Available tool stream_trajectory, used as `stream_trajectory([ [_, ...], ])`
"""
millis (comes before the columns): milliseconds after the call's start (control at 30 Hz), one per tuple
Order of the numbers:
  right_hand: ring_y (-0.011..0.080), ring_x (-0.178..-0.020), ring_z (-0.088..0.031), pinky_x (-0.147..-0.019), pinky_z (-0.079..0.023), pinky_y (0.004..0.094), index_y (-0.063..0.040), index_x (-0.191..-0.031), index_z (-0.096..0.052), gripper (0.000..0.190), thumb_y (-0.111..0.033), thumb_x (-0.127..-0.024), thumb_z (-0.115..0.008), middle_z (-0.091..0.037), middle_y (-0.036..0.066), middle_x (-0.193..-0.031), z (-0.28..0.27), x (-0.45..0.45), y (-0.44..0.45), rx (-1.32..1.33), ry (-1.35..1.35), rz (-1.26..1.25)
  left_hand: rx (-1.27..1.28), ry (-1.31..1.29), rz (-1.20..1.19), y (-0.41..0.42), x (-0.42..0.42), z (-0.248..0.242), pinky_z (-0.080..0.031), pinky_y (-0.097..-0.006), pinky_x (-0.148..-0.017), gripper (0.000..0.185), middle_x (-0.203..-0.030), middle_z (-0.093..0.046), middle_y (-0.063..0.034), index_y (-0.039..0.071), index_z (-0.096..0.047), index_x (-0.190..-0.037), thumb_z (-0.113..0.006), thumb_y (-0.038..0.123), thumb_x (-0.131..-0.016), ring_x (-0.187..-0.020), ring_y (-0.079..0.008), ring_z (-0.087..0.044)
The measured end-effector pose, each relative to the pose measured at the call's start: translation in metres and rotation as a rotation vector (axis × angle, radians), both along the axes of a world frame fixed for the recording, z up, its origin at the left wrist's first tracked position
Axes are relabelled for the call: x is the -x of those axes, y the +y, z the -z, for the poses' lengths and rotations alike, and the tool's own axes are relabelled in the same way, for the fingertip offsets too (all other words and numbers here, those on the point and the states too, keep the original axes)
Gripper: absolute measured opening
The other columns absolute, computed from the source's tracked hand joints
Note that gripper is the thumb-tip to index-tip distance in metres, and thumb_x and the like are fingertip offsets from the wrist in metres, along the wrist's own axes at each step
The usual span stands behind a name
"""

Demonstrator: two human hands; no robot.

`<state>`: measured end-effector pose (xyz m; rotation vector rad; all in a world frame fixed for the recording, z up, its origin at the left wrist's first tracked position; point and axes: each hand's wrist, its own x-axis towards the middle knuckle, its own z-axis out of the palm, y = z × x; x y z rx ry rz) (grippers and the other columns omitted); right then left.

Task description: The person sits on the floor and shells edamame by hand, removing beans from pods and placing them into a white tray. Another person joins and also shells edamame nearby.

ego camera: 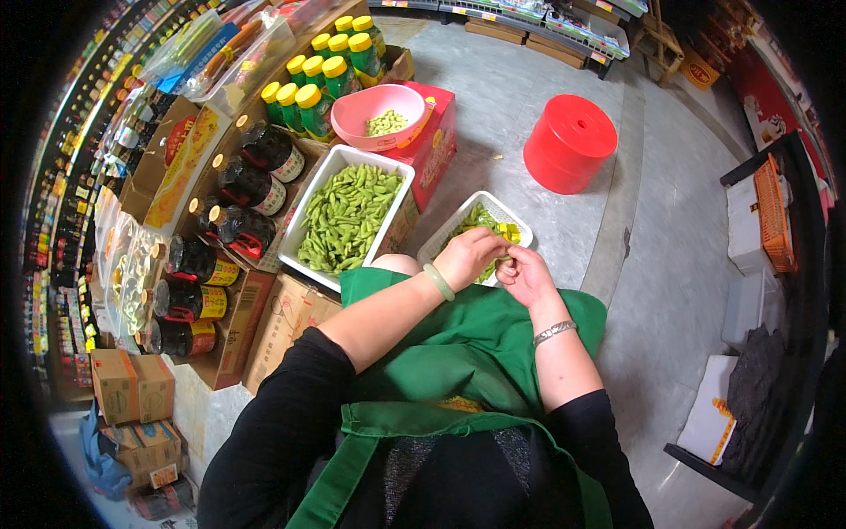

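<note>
My left hand (472,254), with a pale green bangle at the wrist, meets my right hand (529,274), which has a silver bracelet. Their fingertips pinch together over a white perforated plastic basket (433,246). What seems to be a small green pod sits between them, mostly covered by the fingers. Inside the basket lie green pods (477,221) and something bright yellow (509,233), partly behind my hands. To the left, a white plastic tub (408,192) is heaped with green soybean pods (347,218). Shelled beans (386,123) lie in a pink plastic bowl (347,119) beyond it.
The pink bowl rests on a red carton (433,142). Dark sauce bottles (244,192) and green yellow-capped containers (320,106) line the left. A red plastic stool (570,144) stands on the grey floor ahead. A green apron (456,337) covers my lap.
</note>
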<state>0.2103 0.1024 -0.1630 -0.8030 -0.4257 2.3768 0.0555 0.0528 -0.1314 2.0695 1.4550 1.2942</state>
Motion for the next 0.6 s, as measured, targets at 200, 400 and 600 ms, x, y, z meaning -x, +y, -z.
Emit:
stream_trajectory([
  [200, 0.0095, -0.054, -0.045, -0.049, -0.039, 0.0227, 0.002, -0.092, -0.057, 0.011, -0.005, -0.082, -0.057, -0.05, 0.004, -0.067, 0.007, 0.005, -0.002, -0.219, -0.265, 0.129, 0.153, -0.449, -0.461, 0.044, 0.053, -0.002, -0.046, -0.0259, -0.062, 0.01, -0.078, -0.063, -0.0042, 0.001, -0.064, -0.085, -0.064, 0.007, -0.076, -0.069, -0.0114, -0.056],
  [400, 0.0137, -0.07, -0.054, -0.062, -0.046, 0.0245, 0.007, -0.13, -0.029, 0.057, -0.001, -0.082, -0.057, -0.058, 0.014, -0.094, 0.009, 0.011, -0.003, -0.279, -0.357, 0.137, 0.332, -0.942, -0.671, 0.119, 0.197, -0.046, -0.047, -0.0244, -0.082, 0.037, -0.112, -0.057, -0.0137, 0.003, -0.054, -0.115, -0.059, 0.0, -0.079, -0.091, -0.0158, -0.058],
  [600, 0.0149, -0.072, -0.054, -0.062, -0.046, 0.0249, 0.007, -0.132, -0.025, 0.058, -0.002, -0.082, -0.054, -0.057, 0.015, -0.097, 0.01, 0.007, 0.0, -0.297, -0.384, 0.081, 0.485, 0.147, -0.705, 0.095, 0.219, -0.033, -0.048, -0.0335, -0.076, 0.028, -0.103, -0.061, -0.0146, 0.006, -0.062, -0.101, -0.063, 0.017, -0.076, -0.087, -0.0238, -0.061],
])
